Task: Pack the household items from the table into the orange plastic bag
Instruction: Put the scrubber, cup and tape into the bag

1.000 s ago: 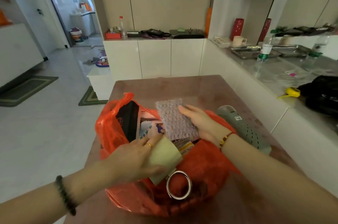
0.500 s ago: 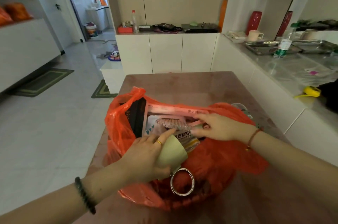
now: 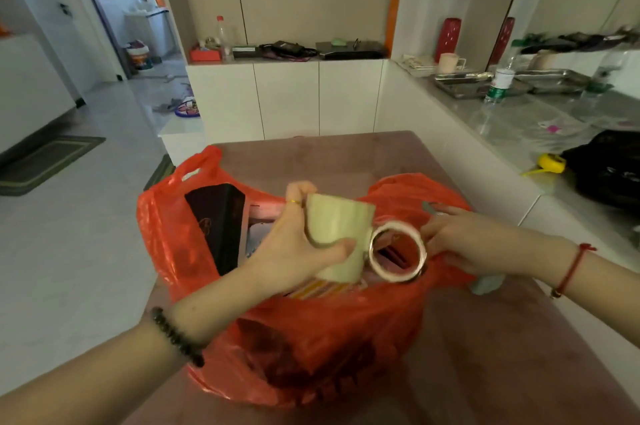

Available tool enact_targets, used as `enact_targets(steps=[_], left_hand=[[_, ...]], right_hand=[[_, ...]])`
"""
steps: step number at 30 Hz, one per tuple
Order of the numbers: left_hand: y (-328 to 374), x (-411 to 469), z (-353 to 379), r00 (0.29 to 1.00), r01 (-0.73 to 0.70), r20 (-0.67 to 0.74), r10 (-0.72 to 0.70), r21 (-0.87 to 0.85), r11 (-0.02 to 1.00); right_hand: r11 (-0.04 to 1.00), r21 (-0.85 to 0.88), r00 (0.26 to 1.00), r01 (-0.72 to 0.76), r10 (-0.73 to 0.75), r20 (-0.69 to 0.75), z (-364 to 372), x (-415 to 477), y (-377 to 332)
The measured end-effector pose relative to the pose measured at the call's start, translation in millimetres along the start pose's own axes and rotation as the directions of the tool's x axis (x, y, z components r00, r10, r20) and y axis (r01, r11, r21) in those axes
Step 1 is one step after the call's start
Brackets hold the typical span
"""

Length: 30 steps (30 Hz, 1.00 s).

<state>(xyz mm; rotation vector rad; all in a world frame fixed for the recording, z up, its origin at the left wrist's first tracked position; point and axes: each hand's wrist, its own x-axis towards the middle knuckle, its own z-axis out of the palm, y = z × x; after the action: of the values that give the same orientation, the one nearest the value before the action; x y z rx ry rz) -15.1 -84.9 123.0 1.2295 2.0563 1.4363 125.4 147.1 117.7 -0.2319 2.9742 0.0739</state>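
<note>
Over the tabletop [image 3: 502,355], the left hand [image 3: 294,248] is gripping a pale mug [image 3: 337,234] above the orange bag [image 3: 329,338], already holding a black box [image 3: 221,223]. At three o'clock, the right hand [image 3: 460,241] is pinching the rim; a slipper [image 3: 486,282] is apparently waiting outside.

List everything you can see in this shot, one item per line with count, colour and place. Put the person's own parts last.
Plastic bag: one, orange, on the table, mouth open.
Table: one, reddish brown, under the bag.
Cup: one, pale green with a metal ring handle, held over the bag's mouth.
Box: one, black, standing inside the bag at its left.
Slipper: one, grey-green, mostly hidden behind the bag and right hand.
Tape measure: one, yellow, on the right counter.
Water bottle: one, clear with green label, on the right counter.
Left hand: fingers around the cup.
Right hand: at the bag's right edge.
</note>
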Motion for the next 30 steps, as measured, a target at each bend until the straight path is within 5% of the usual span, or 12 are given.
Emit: enact_targets(steps=[2,5,10,12,14,17,21,23,27,30], left_hand=[[4.1,22.9,13.1,0.996,-0.010,-0.086,-0.003,-0.145,0.989],[-6.4,50.4,39.2,0.990,0.037,-0.131,-0.051,-0.109,0.993],[-37.4,59.2,60.5,0.966,0.250,0.083,-0.246,-0.044,0.967],[-39.2,58.4,56.8,0.960,0.235,0.130,-0.248,0.107,0.966],[-36.2,58.9,52.2,0.951,0.143,0.199,-0.238,0.401,0.905],[-31.2,59.1,49.3,0.936,0.022,0.221,-0.274,0.741,0.671],[-25.2,58.7,45.9,0.975,-0.138,0.221,-0.003,0.618,0.774],[-22.9,59.0,44.8,0.931,-0.315,0.335,0.147,0.530,0.787],[-28.8,59.7,40.7,0.813,-0.521,0.535,0.230,0.491,0.699],[-37.7,58.2,41.6,0.743,-0.599,0.664,0.088,0.601,0.530]], right_hand=[[0.998,0.063,1.000,0.005,-0.004,-0.019,3.8,1.1,1.4],[0.992,0.122,0.999,-0.019,0.023,-0.029,8.0,2.8,7.1],[0.990,0.125,0.998,-0.060,0.059,0.015,7.8,-5.5,14.1],[0.998,0.050,0.994,0.034,-0.029,-0.109,5.3,-7.9,9.9],[0.989,-0.063,0.959,0.137,-0.148,-0.241,4.0,-7.2,10.0],[0.982,-0.075,0.931,0.174,-0.189,-0.311,2.1,-4.1,12.5],[0.975,-0.114,0.903,0.191,-0.220,-0.370,0.1,0.5,12.7],[0.975,-0.112,0.902,0.192,-0.220,-0.371,0.3,2.9,10.2],[0.974,-0.055,0.896,0.218,-0.222,-0.384,0.5,0.5,11.1],[0.980,0.070,0.870,0.187,-0.132,-0.475,-4.8,-2.9,18.3]])
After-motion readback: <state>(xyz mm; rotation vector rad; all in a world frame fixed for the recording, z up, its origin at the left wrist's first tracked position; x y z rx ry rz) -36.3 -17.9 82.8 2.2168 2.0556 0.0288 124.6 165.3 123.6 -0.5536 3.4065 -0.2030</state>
